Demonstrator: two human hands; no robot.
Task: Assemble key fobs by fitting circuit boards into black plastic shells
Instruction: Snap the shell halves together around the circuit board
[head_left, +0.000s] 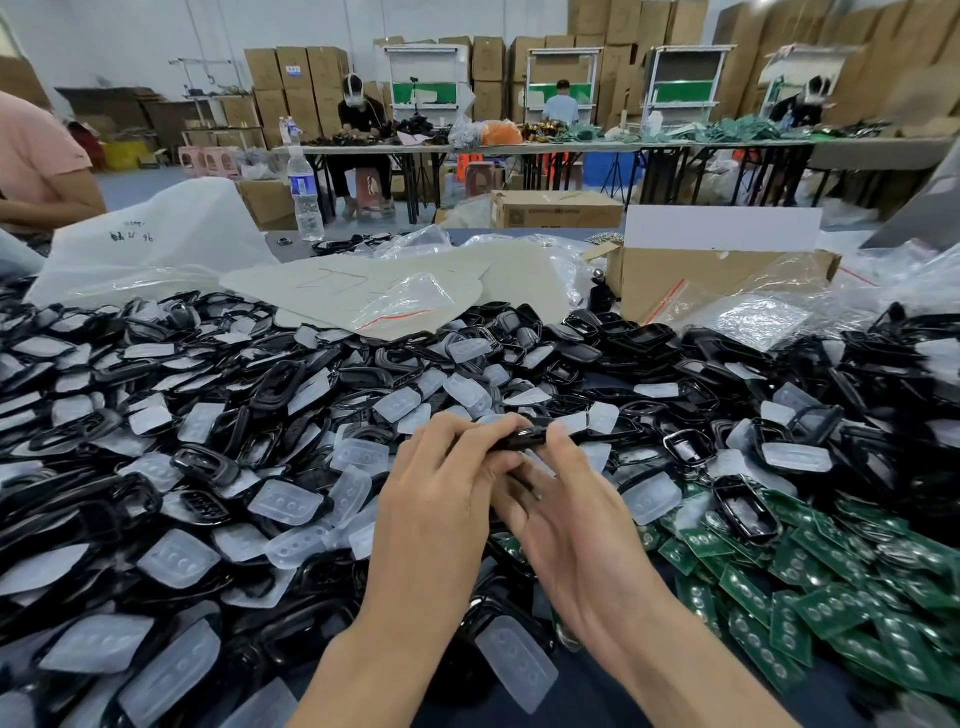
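Both my hands meet above the middle of the table around one black plastic shell (522, 440). My left hand (441, 493) curls its fingers over the shell's left end. My right hand (566, 512) grips the right end, thumb on top. Whether a circuit board sits inside that shell is hidden by my fingers. A big heap of black shells (218, 467) mixed with translucent rubber button pads (285, 501) covers the table to the left and ahead. Green circuit boards (795, 577) lie piled at the right.
A cardboard box (691, 278) and clear plastic bags (763, 319) stand behind the heap at right. A white bag (150, 244) and a water bottle (305, 195) are at back left. A person's arm (36, 171) is at far left; other workers sit at distant tables.
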